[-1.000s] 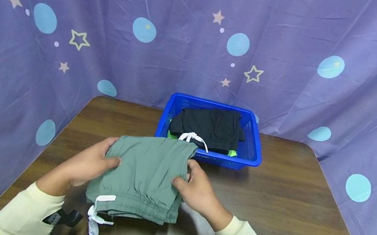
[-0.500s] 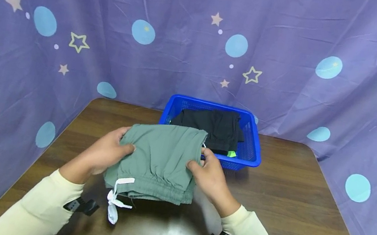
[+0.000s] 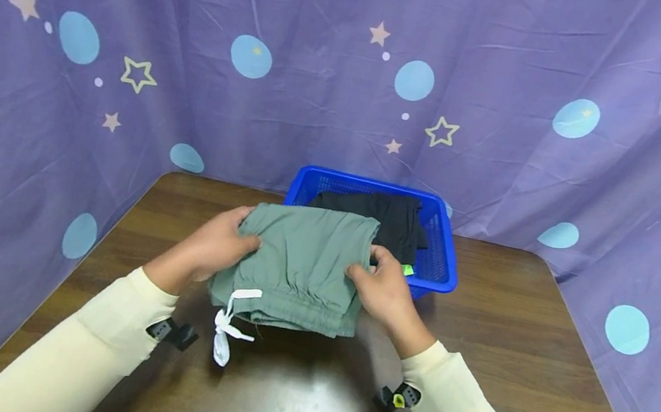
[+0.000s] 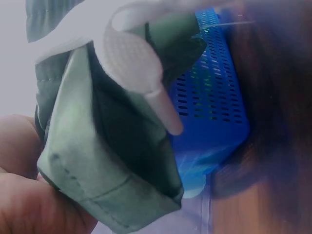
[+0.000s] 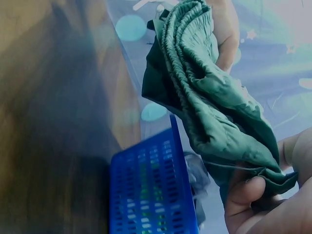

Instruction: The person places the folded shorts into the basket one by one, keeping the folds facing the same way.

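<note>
Folded green shorts [image 3: 302, 259] with an elastic waistband and a white drawstring [image 3: 222, 334] are held up above the table, in front of the basket. My left hand [image 3: 215, 245] grips their left edge, thumb on top. At the right edge my right hand [image 3: 385, 288] pinches the folded layers, also seen in the right wrist view. Behind them stands a blue plastic basket [image 3: 445, 258]. Black folded clothing [image 3: 399, 228] lies inside it, with a bit of bright green [image 3: 408, 270] at its edge. The shorts hide the basket's front left part.
The brown wooden table [image 3: 509, 352] extends to both sides of the basket and in front of it. A purple curtain [image 3: 291, 126] with stars and dots hangs behind and along both sides.
Both hands have carried the green shorts forward and to the right, toward the basket. The shorts now cover more of the basket and the black clothing. The basket has stayed in place.
</note>
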`<state>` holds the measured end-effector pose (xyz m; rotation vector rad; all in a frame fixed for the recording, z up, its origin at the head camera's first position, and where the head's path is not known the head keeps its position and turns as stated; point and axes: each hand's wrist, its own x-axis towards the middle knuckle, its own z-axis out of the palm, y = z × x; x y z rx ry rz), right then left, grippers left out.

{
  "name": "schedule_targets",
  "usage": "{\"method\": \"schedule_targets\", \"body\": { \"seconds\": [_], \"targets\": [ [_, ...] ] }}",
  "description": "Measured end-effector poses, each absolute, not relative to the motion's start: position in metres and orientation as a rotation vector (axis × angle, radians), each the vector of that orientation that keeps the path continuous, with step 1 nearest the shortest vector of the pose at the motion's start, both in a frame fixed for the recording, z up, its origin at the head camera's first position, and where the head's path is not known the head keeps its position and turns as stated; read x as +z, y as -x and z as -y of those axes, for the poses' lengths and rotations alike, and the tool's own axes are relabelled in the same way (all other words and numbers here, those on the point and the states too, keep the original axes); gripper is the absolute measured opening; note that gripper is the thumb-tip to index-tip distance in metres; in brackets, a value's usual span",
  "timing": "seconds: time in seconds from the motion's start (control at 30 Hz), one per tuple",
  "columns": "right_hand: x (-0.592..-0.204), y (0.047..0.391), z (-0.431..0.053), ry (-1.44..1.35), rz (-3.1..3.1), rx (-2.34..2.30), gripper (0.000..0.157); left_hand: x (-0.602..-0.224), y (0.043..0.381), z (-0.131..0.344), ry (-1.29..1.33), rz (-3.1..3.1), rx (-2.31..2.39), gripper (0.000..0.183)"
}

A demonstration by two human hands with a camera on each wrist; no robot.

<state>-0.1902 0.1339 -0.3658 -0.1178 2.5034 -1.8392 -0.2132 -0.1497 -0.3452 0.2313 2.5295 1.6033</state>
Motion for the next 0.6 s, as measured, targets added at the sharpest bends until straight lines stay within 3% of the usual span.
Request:
{"method": "schedule_targets", "body": {
  "seconds": [0.6],
  "targets": [
    [-0.35,0.22,-0.157,0.033,-2.571,-1.79,0.043,-0.328,0.259,0.121,-0.259,-2.541,1.573,0.065]
  ]
}}
